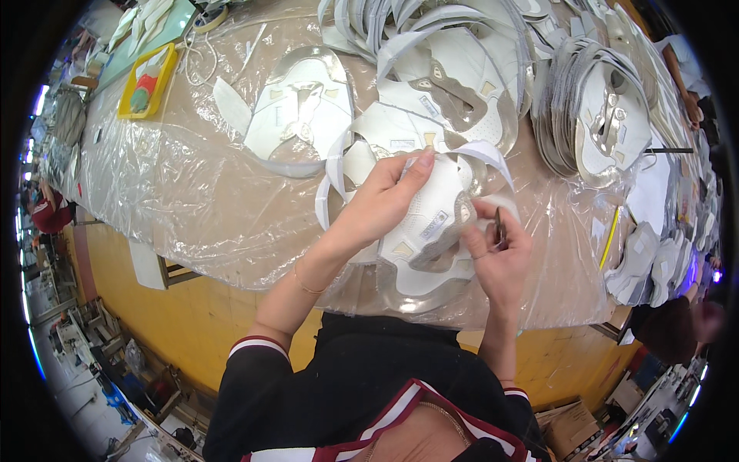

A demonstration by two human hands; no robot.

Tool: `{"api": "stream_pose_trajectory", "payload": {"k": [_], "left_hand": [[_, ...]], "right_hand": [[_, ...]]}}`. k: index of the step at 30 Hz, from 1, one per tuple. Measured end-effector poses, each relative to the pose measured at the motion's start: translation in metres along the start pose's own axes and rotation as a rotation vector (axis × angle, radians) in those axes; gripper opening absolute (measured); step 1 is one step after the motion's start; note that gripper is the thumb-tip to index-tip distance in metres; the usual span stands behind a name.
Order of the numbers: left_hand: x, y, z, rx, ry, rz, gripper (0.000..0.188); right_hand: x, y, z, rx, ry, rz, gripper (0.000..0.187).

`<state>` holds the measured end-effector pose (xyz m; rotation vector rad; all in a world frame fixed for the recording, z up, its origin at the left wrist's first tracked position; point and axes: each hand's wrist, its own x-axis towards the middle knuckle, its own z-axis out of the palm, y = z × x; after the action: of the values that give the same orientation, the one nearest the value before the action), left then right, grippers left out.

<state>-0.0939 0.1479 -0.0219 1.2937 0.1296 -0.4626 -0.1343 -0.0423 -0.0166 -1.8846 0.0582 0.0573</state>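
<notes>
A white shoe upper [423, 212] with perforations, a small rectangular label and shiny silver trim lies in front of me over the table's near part. My left hand [391, 192] is closed on its upper edge, with the thumb pressed on top. At its right side my right hand [502, 250] curls round a small dark metal tool [500, 231], whose kind is mostly hidden by the fingers. The fingertips of that hand touch or nearly touch the upper's edge. Just beyond my hands, another white upper [392, 127] lies flat, with pale curved strips beside it.
Clear plastic sheeting covers the table [192, 208]. A separate upper [300, 108] lies at the left. Stacked uppers [593, 115] stand at the right, more at the back. A yellow tray [158, 81] holds small items at far left. A yellow stick [610, 237] lies near the right edge.
</notes>
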Motion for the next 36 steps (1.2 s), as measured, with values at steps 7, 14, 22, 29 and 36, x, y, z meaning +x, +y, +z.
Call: {"api": "stream_pose_trajectory", "payload": {"k": [7,14,22,29,36], "left_hand": [[0.000,-0.001,0.001,0.014,-0.132,0.013,0.037],[0.002,-0.013,-0.003,0.118,-0.031,-0.026,0.045],[0.003,-0.032,-0.012,0.382,-0.142,-0.105,0.050],[0.007,-0.046,-0.011,0.622,0.160,0.377,0.015],[-0.006,-0.044,-0.007,1.107,0.021,0.695,0.020]], "right_hand": [[0.010,0.007,0.005,0.194,0.301,0.027,0.020],[0.011,-0.006,0.007,-0.419,0.334,-0.293,0.018],[0.009,0.020,0.014,-0.328,-0.108,-0.175,0.024],[0.005,0.059,0.012,0.236,-0.204,0.169,0.010],[-0.001,0.065,0.006,0.369,-0.179,0.234,0.014]]}}
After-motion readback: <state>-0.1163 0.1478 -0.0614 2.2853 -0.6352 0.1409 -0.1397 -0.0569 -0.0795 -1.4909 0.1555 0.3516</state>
